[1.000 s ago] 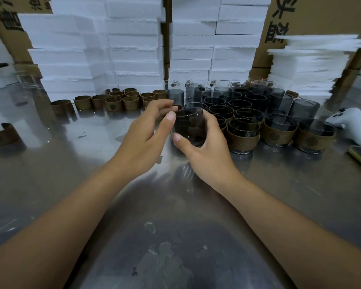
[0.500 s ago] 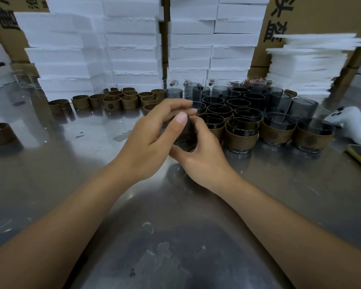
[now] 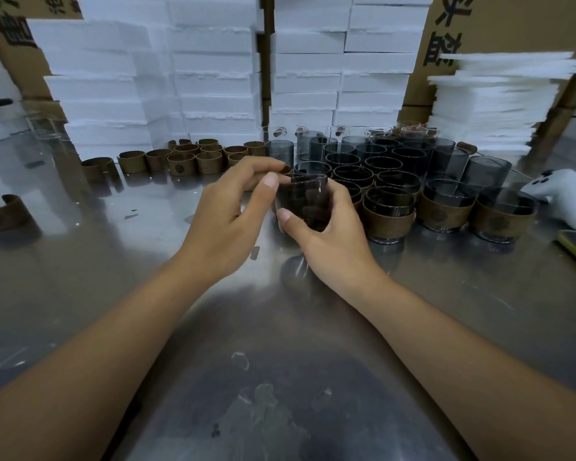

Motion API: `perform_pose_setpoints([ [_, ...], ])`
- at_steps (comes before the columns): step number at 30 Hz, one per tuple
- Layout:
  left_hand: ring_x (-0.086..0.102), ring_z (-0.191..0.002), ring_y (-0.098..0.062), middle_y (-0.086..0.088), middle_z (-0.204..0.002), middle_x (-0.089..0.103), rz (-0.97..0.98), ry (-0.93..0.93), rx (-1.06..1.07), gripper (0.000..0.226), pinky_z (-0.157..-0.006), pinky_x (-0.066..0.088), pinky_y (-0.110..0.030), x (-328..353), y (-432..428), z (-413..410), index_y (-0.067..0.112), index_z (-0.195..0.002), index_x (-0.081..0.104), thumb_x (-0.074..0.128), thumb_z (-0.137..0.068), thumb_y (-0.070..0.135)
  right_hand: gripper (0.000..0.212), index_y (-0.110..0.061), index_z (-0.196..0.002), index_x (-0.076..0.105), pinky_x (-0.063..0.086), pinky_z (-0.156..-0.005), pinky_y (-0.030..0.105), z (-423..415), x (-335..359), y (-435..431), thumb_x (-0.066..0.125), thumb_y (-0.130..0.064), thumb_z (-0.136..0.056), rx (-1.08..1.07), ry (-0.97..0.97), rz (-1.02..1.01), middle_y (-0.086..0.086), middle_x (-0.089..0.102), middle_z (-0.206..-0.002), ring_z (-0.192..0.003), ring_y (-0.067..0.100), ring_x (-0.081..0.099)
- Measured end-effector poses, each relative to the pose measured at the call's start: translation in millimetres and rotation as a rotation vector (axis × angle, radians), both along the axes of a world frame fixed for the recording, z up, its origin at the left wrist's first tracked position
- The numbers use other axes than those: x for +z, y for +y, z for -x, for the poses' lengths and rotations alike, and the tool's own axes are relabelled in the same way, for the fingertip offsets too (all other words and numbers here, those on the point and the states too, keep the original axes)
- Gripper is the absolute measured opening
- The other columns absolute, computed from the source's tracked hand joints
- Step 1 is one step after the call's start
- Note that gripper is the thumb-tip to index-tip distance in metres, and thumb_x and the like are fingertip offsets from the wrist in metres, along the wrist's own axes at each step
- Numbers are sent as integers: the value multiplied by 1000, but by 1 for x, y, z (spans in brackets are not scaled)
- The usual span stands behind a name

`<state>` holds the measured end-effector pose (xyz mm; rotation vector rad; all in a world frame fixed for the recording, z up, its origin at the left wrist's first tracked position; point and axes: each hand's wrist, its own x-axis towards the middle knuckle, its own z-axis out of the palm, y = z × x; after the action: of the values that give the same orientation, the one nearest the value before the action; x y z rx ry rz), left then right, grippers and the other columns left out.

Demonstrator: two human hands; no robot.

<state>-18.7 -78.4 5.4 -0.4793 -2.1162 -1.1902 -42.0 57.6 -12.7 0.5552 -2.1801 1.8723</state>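
Note:
My right hand (image 3: 330, 241) grips a dark smoked glass cup (image 3: 305, 201) just above the steel table (image 3: 147, 294), its fingers curled round the far side and its thumb on the near wall. My left hand (image 3: 228, 211) pinches something brown at the cup's rim with thumb and forefinger; a brown sleeve seems to be there, mostly hidden by the fingers. Behind the cup stand several dark glasses (image 3: 363, 161). Three in the front row wear brown sleeves (image 3: 388, 222).
Loose brown sleeves (image 3: 187, 159) stand in a row at the back left, one more sleeve (image 3: 4, 212) at the far left. White foam blocks (image 3: 213, 78) and foam sheets (image 3: 499, 104) are stacked behind. A white controller (image 3: 559, 201) lies at the right.
Both hands lifted the cup slightly and turned it, then lowered it again. My left thumb and forefinger moved onto the cup's rim. The view shifted a little.

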Motion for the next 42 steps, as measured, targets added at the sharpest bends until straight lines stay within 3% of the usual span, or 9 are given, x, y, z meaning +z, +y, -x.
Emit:
perform_pose_setpoints([
  [8, 56, -109, 6, 9, -117, 63, -155, -157, -54, 26, -90, 41, -8, -1, 0, 4, 21, -121, 51, 51, -96, 30, 63, -18, -136, 41, 45, -92, 19, -2, 1, 0, 73, -25, -82, 10, 4, -19, -7, 57, -122, -112, 7, 55],
  [11, 57, -101, 13, 13, -114, 61, -262, -297, -87, 59, -89, 44, -11, 2, 2, 4, 20, -127, 47, 55, -76, 49, 60, -18, -135, 41, 46, -95, 22, -4, 2, 0, 71, -24, -84, 37, 11, -26, -7, 58, -121, -111, 5, 56],
  [14, 60, -104, 2, 11, -112, 63, -252, -461, -121, 75, -99, 46, -27, -2, 3, 4, 18, -129, 48, 58, -65, 55, 58, -16, -136, 40, 47, -96, 24, -5, 2, -1, 70, -22, -86, 43, 16, -24, -4, 59, -121, -109, 5, 58],
  [19, 65, -102, -4, 5, -111, 69, -232, -510, -183, 66, -92, 50, -24, -3, 6, 4, 19, -122, 57, 64, -64, 50, 63, -14, -141, 36, 43, -103, 33, -4, 2, -2, 68, -14, -86, 47, 38, -77, -1, 55, -128, -120, 10, 52],
  [29, 67, -101, -11, -1, -107, 71, -300, -507, -137, 62, -85, 52, -21, -2, 2, 5, 15, -118, 62, 67, -63, 44, 60, -19, -134, 47, 47, -100, 39, -2, 0, 0, 72, -19, -79, 140, -8, -64, -5, 63, -120, -112, 10, 60],
  [31, 66, -99, -8, 1, -107, 71, -316, -495, -117, 60, -79, 51, -16, -2, 2, 5, 16, -117, 62, 67, -64, 43, 67, -19, -140, 40, 46, -100, 34, -1, -2, -1, 70, -13, -81, 149, -32, -53, -7, 61, -123, -112, 4, 58],
  [35, 67, -94, -6, 4, -102, 70, -385, -425, -46, 36, -81, 53, -15, -1, 0, 8, 15, -112, 62, 70, -79, 28, 76, -18, -148, 24, 42, -87, 5, 0, -2, -2, 61, 0, -85, 145, -80, -30, -12, 48, -130, -102, -15, 51],
  [38, 66, -102, -15, -1, -104, 70, -413, -382, 35, 31, -92, 52, -29, -1, -3, 11, 14, -108, 63, 71, -81, 26, 63, -16, -145, 29, 48, -90, 20, 1, 0, -2, 53, 1, -89, 89, -84, -1, -13, 50, -111, -101, 0, 55],
  [42, 65, -102, -14, 2, -104, 70, -402, -364, 72, 36, -95, 51, -33, 0, -2, 11, 17, -109, 64, 74, -77, 31, 46, -19, -139, 36, 49, -70, 17, 2, 2, -2, 48, -7, -96, 46, -141, 85, -3, 58, -106, -97, 14, 64],
])
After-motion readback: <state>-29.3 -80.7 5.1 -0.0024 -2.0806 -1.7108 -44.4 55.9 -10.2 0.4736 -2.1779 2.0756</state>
